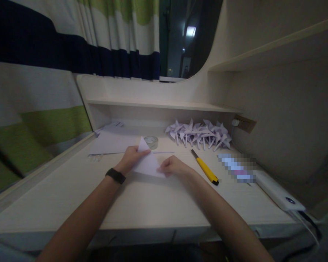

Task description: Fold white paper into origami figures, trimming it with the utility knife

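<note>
**Insp:** Status of paper?

**Me:** Folded paper (147,162) lies on worktop (142,203) centre, a triangle, approx. one fold in by my judgement; most creases left. My left hand (131,157) is pinched on its upper left edge, right hand (173,166) pressed on its lower right corner.

**Insp:** Orientation?

**Me:** Apex points away from me; long axis runs upper left to lower right. Finished paper cranes (199,134) piled at back, utility knife (205,168) just right of my hands.
</note>
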Tool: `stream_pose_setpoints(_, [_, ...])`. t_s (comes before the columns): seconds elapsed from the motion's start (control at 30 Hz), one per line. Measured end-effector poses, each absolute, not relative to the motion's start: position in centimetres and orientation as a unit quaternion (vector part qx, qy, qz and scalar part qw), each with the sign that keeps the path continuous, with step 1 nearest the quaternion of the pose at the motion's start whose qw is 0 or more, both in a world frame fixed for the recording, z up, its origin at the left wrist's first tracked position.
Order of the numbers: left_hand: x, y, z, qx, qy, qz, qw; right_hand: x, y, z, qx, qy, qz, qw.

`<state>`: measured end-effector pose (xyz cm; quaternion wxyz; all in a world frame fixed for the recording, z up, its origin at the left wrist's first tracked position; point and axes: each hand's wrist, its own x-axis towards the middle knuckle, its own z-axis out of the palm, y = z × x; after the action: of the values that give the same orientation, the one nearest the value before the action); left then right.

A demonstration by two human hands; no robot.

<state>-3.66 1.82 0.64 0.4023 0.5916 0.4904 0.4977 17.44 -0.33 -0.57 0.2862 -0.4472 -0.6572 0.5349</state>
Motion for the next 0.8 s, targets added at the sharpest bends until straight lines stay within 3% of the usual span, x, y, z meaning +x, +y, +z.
stream_pose_setpoints(0.47, [-4.1,1.4,1.7,0.576,0.495,0.495,0.422,17.8,-0.3,-0.9,-0.448,-0.675,0.540,0.229])
stream_pose_setpoints(0.67, [-6.1,2.1,2.1,0.530,0.498,0.549,0.412,18.5,-0.1,-0.8,-0.420,-0.692,0.556,0.188])
stream_pose_setpoints(0.8, [-6.8,2.6,1.9,0.516,0.501,0.564,0.406,19.5,0.3,-0.2,-0.446,-0.688,0.517,0.246])
